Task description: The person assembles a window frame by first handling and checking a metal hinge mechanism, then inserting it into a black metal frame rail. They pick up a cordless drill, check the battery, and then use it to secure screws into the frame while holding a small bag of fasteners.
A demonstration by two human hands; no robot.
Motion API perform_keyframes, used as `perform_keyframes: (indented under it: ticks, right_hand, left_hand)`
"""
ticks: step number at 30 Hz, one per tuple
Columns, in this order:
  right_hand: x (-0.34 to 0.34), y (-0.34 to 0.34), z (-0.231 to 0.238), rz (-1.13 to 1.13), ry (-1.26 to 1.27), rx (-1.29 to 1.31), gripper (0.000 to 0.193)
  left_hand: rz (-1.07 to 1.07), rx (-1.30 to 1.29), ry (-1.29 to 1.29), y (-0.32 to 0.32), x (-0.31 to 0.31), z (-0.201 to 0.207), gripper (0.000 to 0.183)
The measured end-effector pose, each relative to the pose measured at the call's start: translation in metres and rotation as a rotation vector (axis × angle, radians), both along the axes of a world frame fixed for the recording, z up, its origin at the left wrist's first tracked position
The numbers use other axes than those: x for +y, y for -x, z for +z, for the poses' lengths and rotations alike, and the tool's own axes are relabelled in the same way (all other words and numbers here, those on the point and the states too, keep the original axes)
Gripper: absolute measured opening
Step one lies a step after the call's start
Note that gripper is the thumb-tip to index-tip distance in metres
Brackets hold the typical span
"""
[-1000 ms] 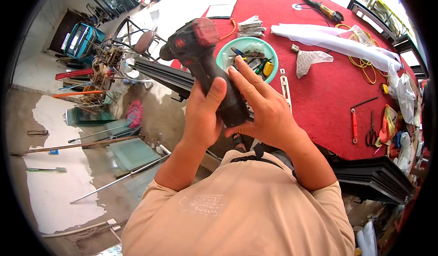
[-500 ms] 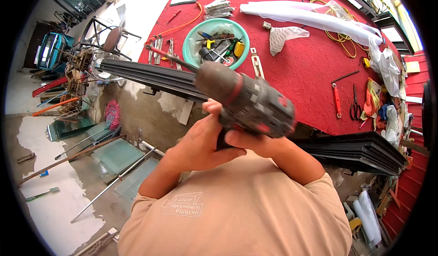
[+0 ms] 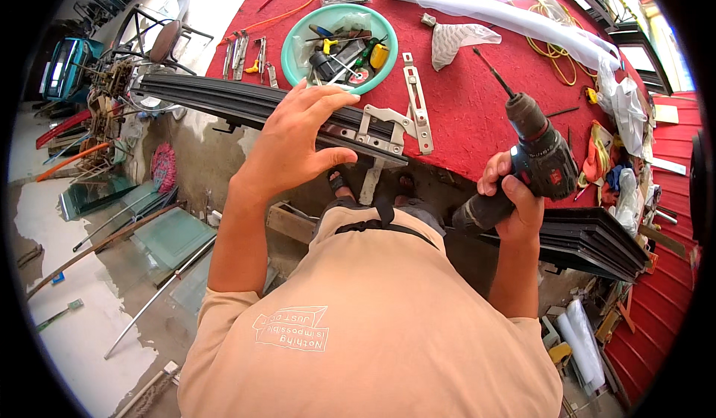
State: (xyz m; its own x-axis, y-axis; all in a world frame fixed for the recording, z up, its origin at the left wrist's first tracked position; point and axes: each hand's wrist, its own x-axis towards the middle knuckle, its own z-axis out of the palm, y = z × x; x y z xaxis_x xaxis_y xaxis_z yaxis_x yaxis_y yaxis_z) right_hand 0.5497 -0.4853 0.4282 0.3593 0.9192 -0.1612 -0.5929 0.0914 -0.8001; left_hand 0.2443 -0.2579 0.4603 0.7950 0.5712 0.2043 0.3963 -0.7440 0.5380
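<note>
My right hand point(image 3: 522, 202) grips a dark cordless drill point(image 3: 548, 149) by its handle, its long bit point(image 3: 494, 73) pointing up and left over the red table. My left hand point(image 3: 283, 138) is open, fingers spread, above a bundle of black metal frame profiles point(image 3: 209, 93) along the table's near edge. Close to its fingertips, a silver hinge arm point(image 3: 386, 122) lies across the end of the profiles. Beside that, a slotted metal strip point(image 3: 418, 108) rests on the table. Whether the left hand touches the profiles is hard to tell.
A mint-green basin point(image 3: 286, 56) of tools stands behind my left hand. More black profiles point(image 3: 597, 243) jut out at right. A plastic bag of small parts point(image 3: 462, 41), white wrapping point(image 3: 500, 15) and a yellow cord point(image 3: 563, 56) lie farther back. Glass sheets point(image 3: 175, 235) lie at lower left.
My hands have parted: both were at the drill in front of my chest. The right has carried it rightward, bit turned up; the left has moved to the profiles, where the hinge arm now shows.
</note>
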Motion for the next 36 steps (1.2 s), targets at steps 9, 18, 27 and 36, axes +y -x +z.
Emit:
perform_keyframes:
  ticks: [9,18,27,36]
  right_hand:
    - [-0.021,-0.013,-0.002,0.109,0.156,-0.257,0.026]
    - [-0.016,-0.011,-0.020,0.099,0.095,-0.207,0.034]
    - [-0.026,-0.018,-0.040,0.089,0.161,-0.142,0.045]
    - [-0.041,-0.020,-0.056,0.004,0.135,-0.061,0.041]
  left_hand:
    - [0.079,-0.067,-0.109,0.020,0.003,-0.021,0.049]
    - [0.115,-0.084,-0.052,0.030,0.001,-0.022,0.033]
    - [0.096,0.011,-0.083,0.029,0.004,-0.022,0.033]
    - [0.053,-0.006,-0.079,0.031,0.011,-0.019,0.036]
